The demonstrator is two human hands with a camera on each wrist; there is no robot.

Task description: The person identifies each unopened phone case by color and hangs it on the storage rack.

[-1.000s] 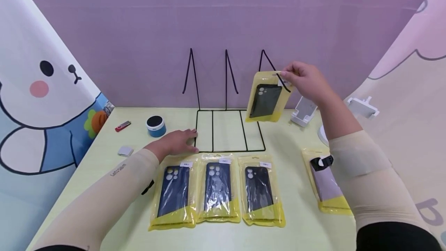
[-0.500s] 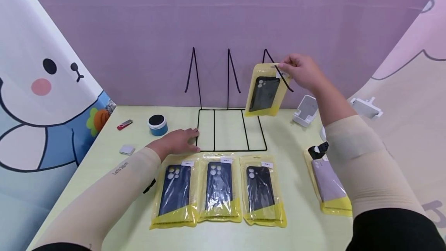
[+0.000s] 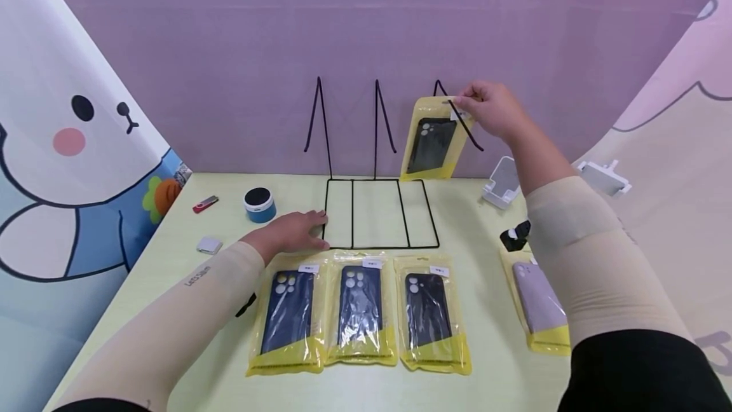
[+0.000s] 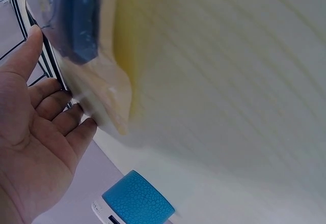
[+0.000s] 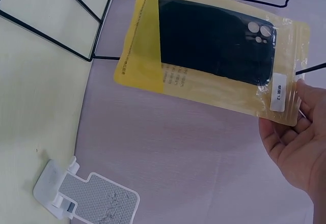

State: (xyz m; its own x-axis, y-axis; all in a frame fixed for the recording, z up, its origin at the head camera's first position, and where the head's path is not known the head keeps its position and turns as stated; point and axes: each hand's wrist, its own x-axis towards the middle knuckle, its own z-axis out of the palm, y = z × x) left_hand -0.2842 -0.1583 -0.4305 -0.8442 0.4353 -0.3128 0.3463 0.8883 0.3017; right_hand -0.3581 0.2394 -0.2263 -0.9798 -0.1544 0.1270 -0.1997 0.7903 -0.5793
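A flat, glossy pouch of yellow and clear plastic (image 3: 430, 145), a dark phone case (image 5: 214, 38) showing inside, is held slightly tilted at the right hook (image 3: 466, 127) of a black wire rack (image 3: 352, 215) with a flat rectangular base; the hook's wire crosses the pouch's top, though whether it is threaded through I cannot tell. The right hand (image 3: 493, 110) pinches the pouch's upper right corner firmly between thumb and fingers. The left hand (image 3: 291, 232), loosely bent, thumb apart from fingers, touches the base's left edge. Nearer, three crinkled yellow-edged plastic pouches (image 3: 361, 310) lie in a row; left stands a blue, crackle-textured cylinder (image 4: 137, 198)
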